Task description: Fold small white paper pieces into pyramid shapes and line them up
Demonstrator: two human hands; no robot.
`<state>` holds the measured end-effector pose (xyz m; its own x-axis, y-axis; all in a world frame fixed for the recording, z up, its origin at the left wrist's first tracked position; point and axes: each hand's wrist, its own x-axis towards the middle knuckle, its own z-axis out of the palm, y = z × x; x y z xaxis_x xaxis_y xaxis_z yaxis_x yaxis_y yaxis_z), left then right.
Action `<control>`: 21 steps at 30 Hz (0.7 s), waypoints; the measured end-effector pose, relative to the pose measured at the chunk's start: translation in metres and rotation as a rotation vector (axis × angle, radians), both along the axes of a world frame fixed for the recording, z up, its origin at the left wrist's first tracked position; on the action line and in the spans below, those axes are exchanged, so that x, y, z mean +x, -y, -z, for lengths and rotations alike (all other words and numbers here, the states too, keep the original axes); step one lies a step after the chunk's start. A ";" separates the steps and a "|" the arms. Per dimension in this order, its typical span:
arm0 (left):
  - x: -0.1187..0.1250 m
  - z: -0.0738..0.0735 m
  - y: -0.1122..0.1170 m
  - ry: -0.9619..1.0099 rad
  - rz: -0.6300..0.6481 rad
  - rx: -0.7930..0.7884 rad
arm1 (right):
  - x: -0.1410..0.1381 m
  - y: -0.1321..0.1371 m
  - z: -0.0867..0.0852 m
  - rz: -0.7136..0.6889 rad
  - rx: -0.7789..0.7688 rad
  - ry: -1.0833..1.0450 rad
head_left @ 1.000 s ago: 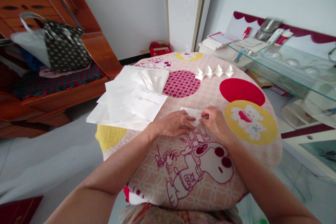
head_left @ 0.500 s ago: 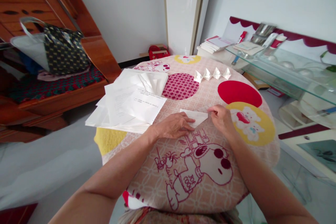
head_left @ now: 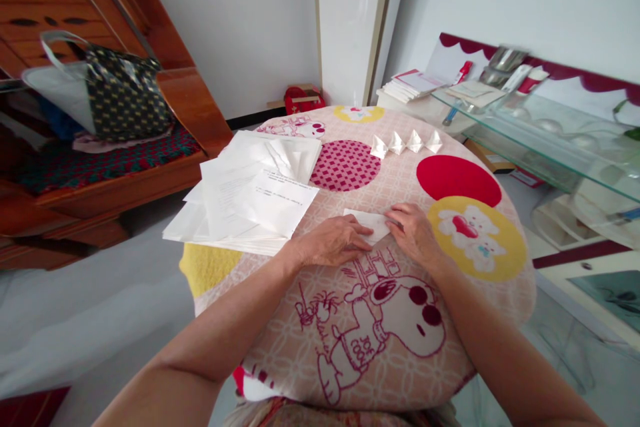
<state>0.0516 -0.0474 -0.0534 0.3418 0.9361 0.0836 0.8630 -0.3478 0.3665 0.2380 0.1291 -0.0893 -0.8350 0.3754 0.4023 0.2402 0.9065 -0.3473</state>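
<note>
Currently | small folded white paper piece (head_left: pixel 369 221) flat on round pink cartoon-cloth worktop (head_left: pixel 395 177) | left hand (head_left: pixel 333 242) fingers together, pinning near edge | right hand (head_left: pixel 413 230) fingers pressing right corner | I advise even, firm creasing pressure.

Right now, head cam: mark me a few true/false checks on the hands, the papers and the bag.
1. The left hand and right hand both touch the small folded paper on the table. True.
2. Four folded paper pieces stand in a row on the table's far side. True.
3. The stack of loose sheets lies by the right hand. False: it lies on the left hand's side, overhanging the table edge.
4. The patterned bag sits on the table. False: it sits on the wooden bench.
5. The right hand is raised clear of the table. False: it rests at the small folded paper's right end.
</note>
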 end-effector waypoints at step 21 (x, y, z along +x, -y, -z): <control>0.001 -0.003 0.001 0.024 -0.010 -0.013 | -0.001 -0.006 -0.020 0.211 -1.016 -0.241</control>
